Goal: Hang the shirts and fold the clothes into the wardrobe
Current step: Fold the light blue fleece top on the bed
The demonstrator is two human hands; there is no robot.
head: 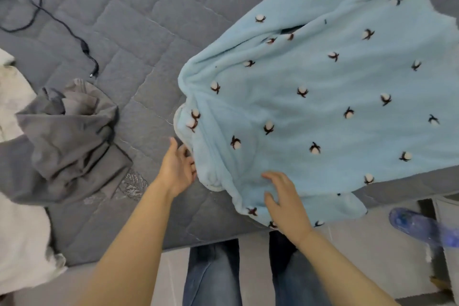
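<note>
- Your left hand [177, 169] had its fingers straight at the folded edge of the blue fleece garment [320, 97]; whether they pinched it, you could not tell.
- Your right hand [285, 200] lay spread and relaxed on the near hem, gripping nothing, probably smoothing it flat for folding.
- The garment was spread over the grey mattress [149, 40], its corner overhanging the edge.
- A crumpled grey garment [72, 136] waited to the left, well apart.
- No wardrobe or container was in view.
</note>
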